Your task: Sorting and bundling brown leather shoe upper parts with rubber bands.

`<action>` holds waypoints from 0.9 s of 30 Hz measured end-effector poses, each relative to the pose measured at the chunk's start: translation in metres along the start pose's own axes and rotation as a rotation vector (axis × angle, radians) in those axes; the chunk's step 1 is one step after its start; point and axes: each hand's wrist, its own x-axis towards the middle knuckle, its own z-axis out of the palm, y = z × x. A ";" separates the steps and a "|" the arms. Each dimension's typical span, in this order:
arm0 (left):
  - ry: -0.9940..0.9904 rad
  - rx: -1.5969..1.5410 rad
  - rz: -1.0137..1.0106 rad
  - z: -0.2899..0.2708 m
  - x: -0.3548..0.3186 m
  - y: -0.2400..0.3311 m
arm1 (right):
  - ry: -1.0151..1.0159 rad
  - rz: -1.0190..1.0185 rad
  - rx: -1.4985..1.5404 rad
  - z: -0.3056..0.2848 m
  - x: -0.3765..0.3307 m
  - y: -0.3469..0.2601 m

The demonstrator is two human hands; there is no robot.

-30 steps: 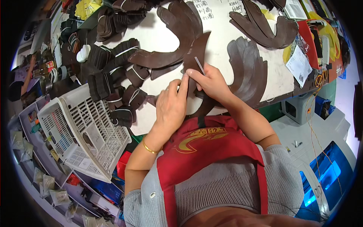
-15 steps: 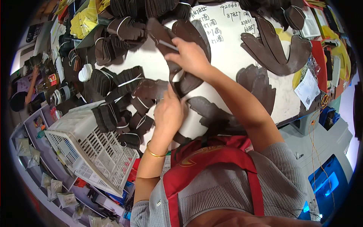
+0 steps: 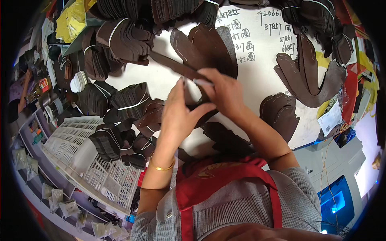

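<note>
While a long, dark-brown, leather-like strip [image 3: 173, 64] was clamped in the right hand [image 3: 225, 94], any hold by the curved left hand [image 3: 176, 113] could not be told.

Blur smeared the right hand [image 3: 226, 93], which covered part of the brown strip [image 3: 173, 64]! Up top, dark stacked pieces [image 3: 175, 12] ran off the edge, and the pale slim thing [image 3: 203, 82] in that hand was too fuzzy to tell.
</note>
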 end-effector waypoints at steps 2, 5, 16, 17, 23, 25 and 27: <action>0.040 -0.074 -0.037 0.022 0.015 -0.002 | 0.068 0.018 -0.069 -0.015 0.009 0.014; 0.030 -0.413 -0.161 0.037 0.014 -0.003 | 0.264 0.355 -0.200 -0.043 0.004 0.031; -0.212 -1.292 -0.547 0.049 0.015 0.004 | -0.165 0.338 -0.114 -0.023 -0.018 -0.001; -0.224 -1.241 -0.495 0.050 0.017 0.009 | -0.086 0.202 -0.159 -0.021 -0.022 -0.006; -0.123 -1.383 -0.293 0.016 -0.027 0.023 | -0.213 -0.030 0.166 -0.053 -0.046 -0.047; -0.123 -1.473 -0.256 0.005 -0.045 0.018 | -0.175 -0.126 0.365 -0.055 -0.053 -0.058; -0.115 -1.483 -0.243 -0.001 -0.061 0.019 | -0.139 -0.128 0.415 -0.051 -0.062 -0.061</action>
